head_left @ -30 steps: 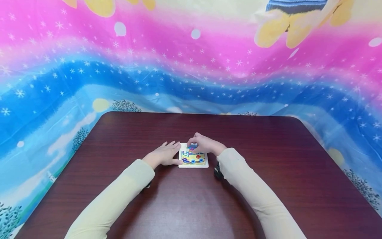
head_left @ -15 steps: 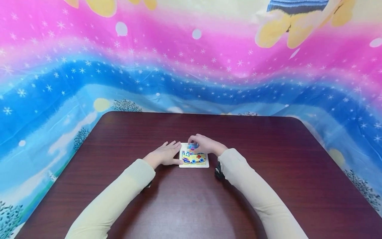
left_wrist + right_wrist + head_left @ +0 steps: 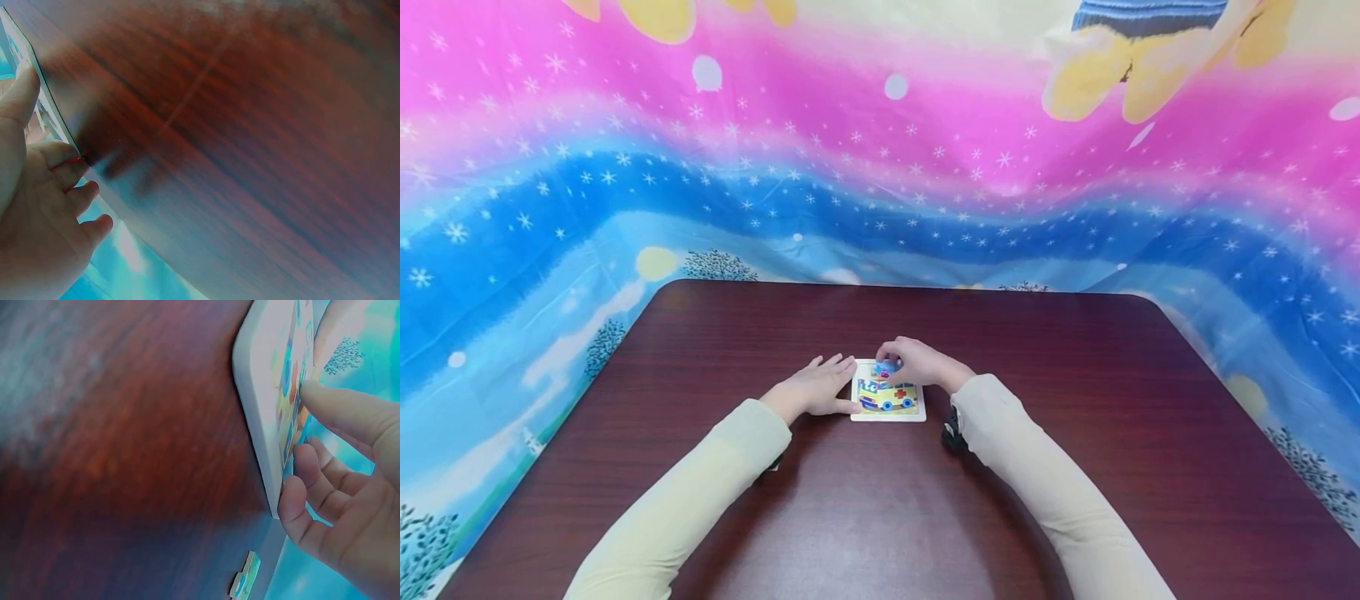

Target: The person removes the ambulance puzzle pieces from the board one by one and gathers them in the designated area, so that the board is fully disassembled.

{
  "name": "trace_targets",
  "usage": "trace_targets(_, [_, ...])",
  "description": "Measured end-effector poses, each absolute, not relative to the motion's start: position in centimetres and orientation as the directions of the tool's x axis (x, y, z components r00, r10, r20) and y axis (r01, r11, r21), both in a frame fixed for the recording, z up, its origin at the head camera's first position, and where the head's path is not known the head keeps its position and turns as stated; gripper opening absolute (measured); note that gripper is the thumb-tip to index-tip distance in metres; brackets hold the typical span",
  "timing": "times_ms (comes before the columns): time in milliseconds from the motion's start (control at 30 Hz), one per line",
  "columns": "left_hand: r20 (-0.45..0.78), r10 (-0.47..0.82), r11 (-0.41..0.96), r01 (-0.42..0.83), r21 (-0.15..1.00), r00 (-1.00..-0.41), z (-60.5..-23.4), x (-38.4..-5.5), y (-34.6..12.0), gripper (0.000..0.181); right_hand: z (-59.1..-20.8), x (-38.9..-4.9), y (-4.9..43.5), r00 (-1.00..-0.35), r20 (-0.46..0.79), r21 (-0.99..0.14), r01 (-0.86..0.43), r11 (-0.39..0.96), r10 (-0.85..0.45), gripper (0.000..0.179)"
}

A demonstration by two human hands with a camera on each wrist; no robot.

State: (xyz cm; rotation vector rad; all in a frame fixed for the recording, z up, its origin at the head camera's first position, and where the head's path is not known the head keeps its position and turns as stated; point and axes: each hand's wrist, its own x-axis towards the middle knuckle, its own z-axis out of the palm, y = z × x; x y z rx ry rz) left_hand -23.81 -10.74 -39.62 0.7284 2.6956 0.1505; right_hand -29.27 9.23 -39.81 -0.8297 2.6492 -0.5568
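a picture puzzle (image 3: 887, 417) lies on a brown table (image 3: 850, 517). at its nine o'clock, the left hand (image 3: 815, 390) touches its edge, fingers spread wide; at two o'clock, the right hand (image 3: 921, 364) pinches a blue piece (image 3: 884, 369) at the puzzle's twelve.

Head view faces forward and down; closer, low wrist views share the board (image 3: 257, 394).
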Motion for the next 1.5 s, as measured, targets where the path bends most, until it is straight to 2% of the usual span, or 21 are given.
trace_targets(167, [-0.308,0.502,0.865,0.468,0.180,-0.808,-39.6,-23.8,-10.7,0.082,-39.9,-29.3,9.4,-0.780,-0.154,-0.456,-0.488,0.744,-0.606,0.029])
trace_targets(633, [-0.301,0.498,0.867,0.469,0.167,-0.813,-40.1,-23.9,-10.7,0.082,-39.4,-29.4,11.8,-0.844,-0.089,-0.510,-0.417,0.752,-0.529,0.028])
trace_targets(833, [-0.298,0.503,0.864,0.474,0.168,-0.811,-40.0,-23.8,-10.7,0.082,-39.0,-29.3,13.9,-0.862,-0.074,-0.507,-0.400,0.763,-0.501,0.027])
trace_targets(1167, [-0.305,0.501,0.866,0.472,0.168,-0.810,-40.2,-23.8,-10.9,0.082,-38.8,-28.5,17.6,-0.857,-0.026,-0.495,-0.437,0.751,-0.515,0.023])
trace_targets(1500, [-0.307,0.505,0.863,0.477,0.165,-0.807,-39.9,-23.7,-10.8,0.081,-39.1,-28.3,20.4,-0.864,-0.028,-0.454,-0.436,0.777,-0.502,0.022])
